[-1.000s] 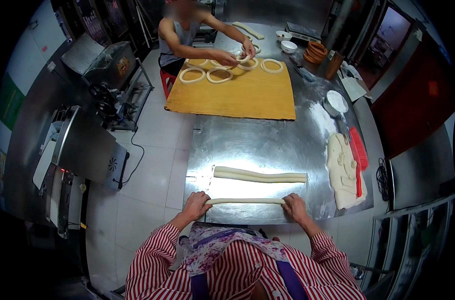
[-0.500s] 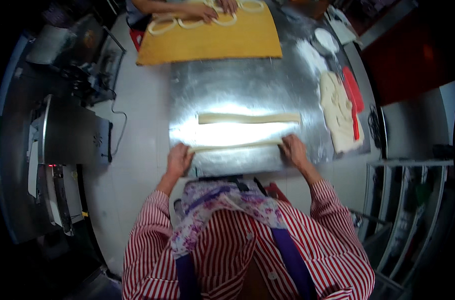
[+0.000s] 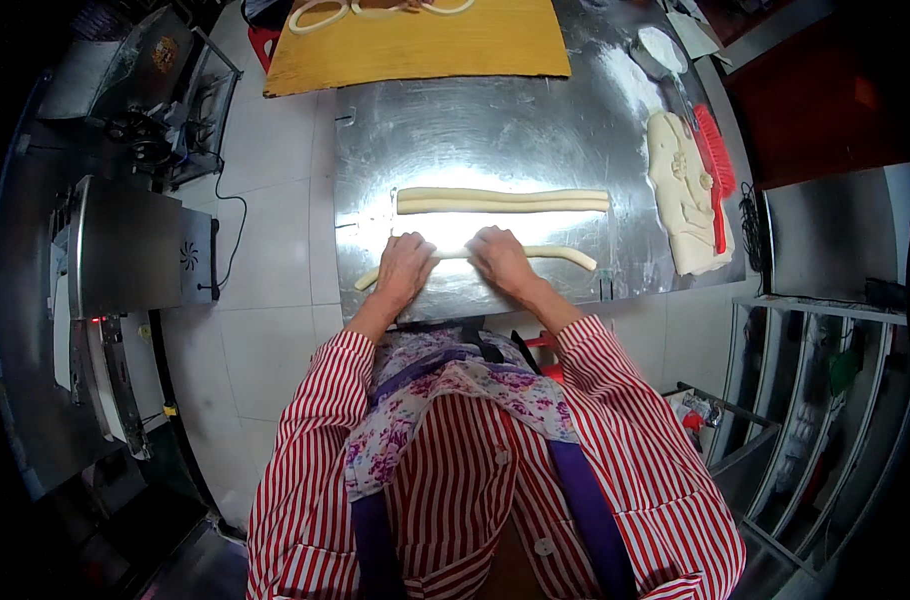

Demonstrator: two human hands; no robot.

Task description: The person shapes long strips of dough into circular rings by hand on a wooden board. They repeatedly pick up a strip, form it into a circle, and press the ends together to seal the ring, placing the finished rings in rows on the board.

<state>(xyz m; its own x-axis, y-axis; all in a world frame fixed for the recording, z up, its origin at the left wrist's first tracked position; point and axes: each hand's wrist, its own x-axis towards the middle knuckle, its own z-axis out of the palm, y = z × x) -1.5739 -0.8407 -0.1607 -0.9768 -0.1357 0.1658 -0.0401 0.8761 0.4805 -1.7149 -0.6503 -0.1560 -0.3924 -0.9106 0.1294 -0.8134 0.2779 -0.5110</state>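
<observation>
A thin dough rope (image 3: 563, 254) lies across the near part of the metal table, its two ends bending toward me. My left hand (image 3: 406, 268) is closed over it left of the middle, fingers curled down. Close by on the right, my right hand (image 3: 502, 262) grips the same rope the same way, and a short length shows between the hands. The fingertips are partly hidden against the dough. Just beyond my hands, dough strips (image 3: 503, 195) lie straight and side by side, touching.
A slab of dough (image 3: 680, 205) lies at the table's right side beside a red-handled brush (image 3: 713, 160). Behind it sits a scoop of flour (image 3: 662, 50). A yellow board (image 3: 425, 50) with dough rings covers the far end, where another person's hand partly shows. Metal racks (image 3: 805, 420) stand right.
My hands have moved inward from the rope's ends to its middle. The rope's ends now lie on the table. The view has shifted, so the board sits higher in the picture.
</observation>
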